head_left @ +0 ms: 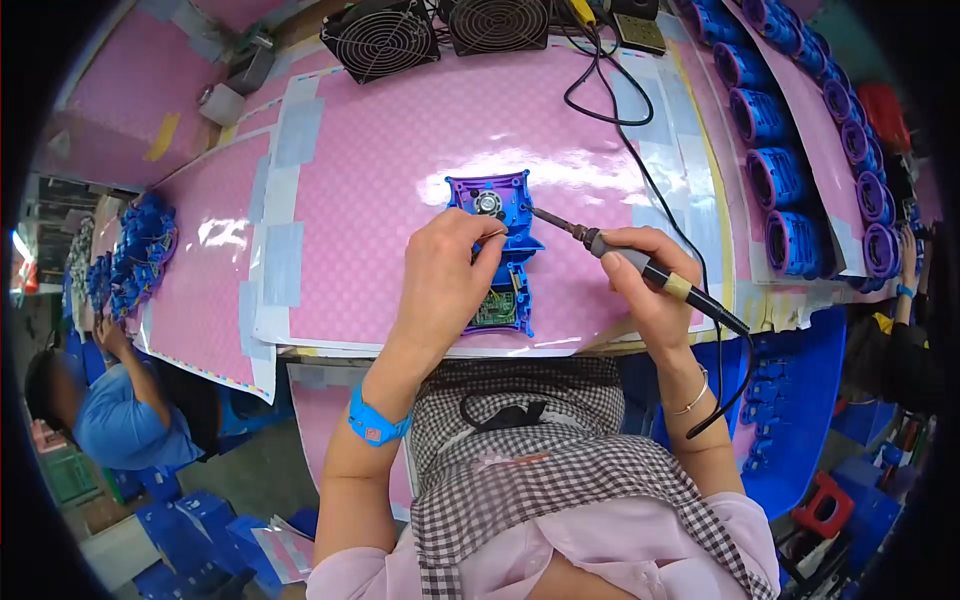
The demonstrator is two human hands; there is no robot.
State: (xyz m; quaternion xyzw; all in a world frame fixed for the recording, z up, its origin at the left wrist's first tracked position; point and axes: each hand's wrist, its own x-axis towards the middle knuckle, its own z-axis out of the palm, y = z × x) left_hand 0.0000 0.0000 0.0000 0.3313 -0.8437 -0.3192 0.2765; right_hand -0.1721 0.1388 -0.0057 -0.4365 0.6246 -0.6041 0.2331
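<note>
Blue housing: lying open on the counter, near its front edge
Inside already: round speaker and green circuit board are sitting
Remaining: joining seems unfinished – judging by the iron
Left hand: closing fingertips over the housing – a grip I cannot tell
Right hand: gripping soldering iron, tip pointing at the right rim
Open room: bare counter is stretching both sides; fans are limiting the back

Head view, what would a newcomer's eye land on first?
Probably the blue housing mid-picture on the pink mat, with the left hand over its left side. Next, the soldering iron in the right hand, its tip by the housing's right edge. Then perhaps the two black fans at the top of the view.
</note>
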